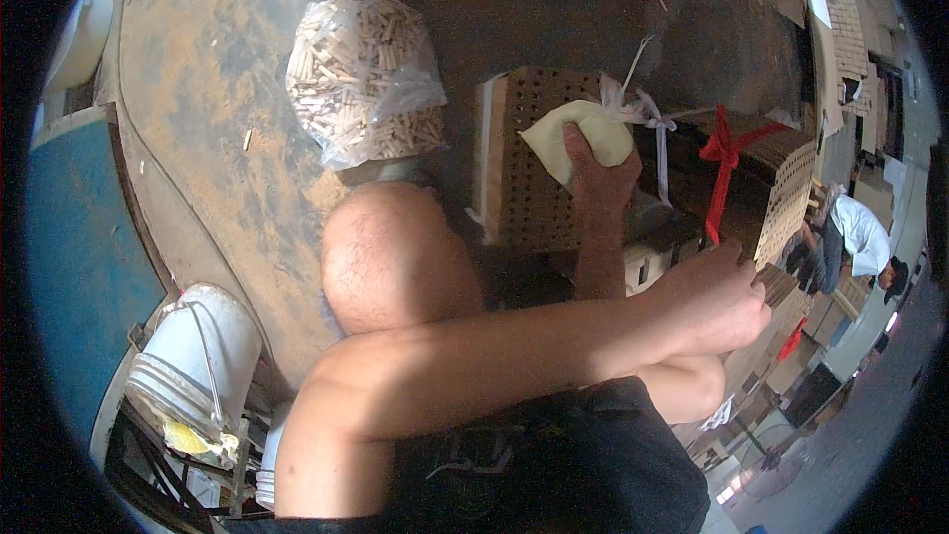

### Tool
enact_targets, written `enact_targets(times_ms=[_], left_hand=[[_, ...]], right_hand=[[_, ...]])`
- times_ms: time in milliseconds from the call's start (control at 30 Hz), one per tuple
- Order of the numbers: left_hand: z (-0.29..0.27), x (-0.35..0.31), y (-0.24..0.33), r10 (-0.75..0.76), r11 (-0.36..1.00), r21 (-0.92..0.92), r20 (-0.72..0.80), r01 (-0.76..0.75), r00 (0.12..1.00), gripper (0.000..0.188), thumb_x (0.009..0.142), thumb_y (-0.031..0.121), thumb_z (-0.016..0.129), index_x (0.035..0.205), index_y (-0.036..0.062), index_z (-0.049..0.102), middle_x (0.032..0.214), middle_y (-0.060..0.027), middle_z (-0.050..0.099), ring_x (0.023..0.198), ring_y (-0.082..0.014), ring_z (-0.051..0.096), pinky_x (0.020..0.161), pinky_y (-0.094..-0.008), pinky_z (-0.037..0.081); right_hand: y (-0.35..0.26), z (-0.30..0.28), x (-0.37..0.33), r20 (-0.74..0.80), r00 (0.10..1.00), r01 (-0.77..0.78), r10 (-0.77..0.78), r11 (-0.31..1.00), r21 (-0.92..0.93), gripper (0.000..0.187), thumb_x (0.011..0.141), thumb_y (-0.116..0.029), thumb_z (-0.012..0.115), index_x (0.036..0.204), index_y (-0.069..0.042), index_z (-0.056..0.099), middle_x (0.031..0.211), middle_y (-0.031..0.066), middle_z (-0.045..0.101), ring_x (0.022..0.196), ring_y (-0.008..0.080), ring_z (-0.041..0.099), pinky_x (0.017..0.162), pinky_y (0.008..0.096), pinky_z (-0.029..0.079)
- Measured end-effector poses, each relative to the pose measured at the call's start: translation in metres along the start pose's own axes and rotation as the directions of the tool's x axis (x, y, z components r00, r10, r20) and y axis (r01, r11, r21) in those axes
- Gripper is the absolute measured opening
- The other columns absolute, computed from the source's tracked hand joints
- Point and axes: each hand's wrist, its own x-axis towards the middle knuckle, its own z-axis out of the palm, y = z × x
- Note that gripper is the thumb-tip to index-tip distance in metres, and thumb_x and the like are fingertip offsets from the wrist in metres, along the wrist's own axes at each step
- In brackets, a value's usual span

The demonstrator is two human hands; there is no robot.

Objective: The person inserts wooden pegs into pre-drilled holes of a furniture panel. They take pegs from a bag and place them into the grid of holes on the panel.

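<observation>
My right hand (602, 178) is wrapped round a pale yellow, soft-looking pouch (554, 143), with the thumb across its front. The pouch lies against a perforated brown panel (534, 188) with rows of dark holes. White strips (660, 138) and a string (638, 64) are knotted beside the pouch. My left arm crosses in front of my body to the right. At its end my left hand (717, 302) is closed, fingers curled; what it holds, if anything, is hidden. Just beyond it hangs a red ribbon (725, 153) tied in a knot, near another perforated panel (788, 200).
A clear plastic bag of small wooden dowels (368, 79) sits beyond my knee (395, 247). At left are a white bucket (203, 351) and a blue panel (89, 247). A person in a light shirt (858, 227) bends over at far right among stacked boards.
</observation>
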Motion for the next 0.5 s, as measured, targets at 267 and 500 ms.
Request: enact_targets(times_ms=[267, 500], left_hand=[[0.009, -0.001, -0.001, 0.038, 0.999, 0.033, -0.042, -0.037, 0.998, 0.016, 0.08, 0.019, 0.061, 0.077, 0.0099, 0.073, 0.074, -0.0055, 0.07, 0.073, -0.0241, 0.068, 0.074, -0.043, 0.05], [-0.002, -0.001, 0.006, -0.023, 0.999, 0.046, -0.031, 0.025, 0.999, 0.015, 0.079, 0.02, 0.061, 0.077, 0.0105, 0.073, 0.073, -0.0055, 0.07, 0.074, -0.0236, 0.069, 0.073, -0.042, 0.05]], right_hand=[[0.02, 0.001, 0.002, -0.024, 1.0, 0.001, 0.001, 0.997, 0.081, 0.039, 0.08, -0.009, 0.081, 0.113, 0.003, 0.064, 0.105, 0.0102, 0.069, 0.093, 0.0173, 0.067, 0.079, 0.033, 0.054], [0.006, -0.024, -0.002, -0.08, 0.996, 0.048, -0.04, 0.994, 0.102, 0.036, 0.08, -0.012, 0.079, 0.112, 0.001, 0.066, 0.104, 0.0079, 0.069, 0.092, 0.0175, 0.066, 0.08, 0.0335, 0.052]])
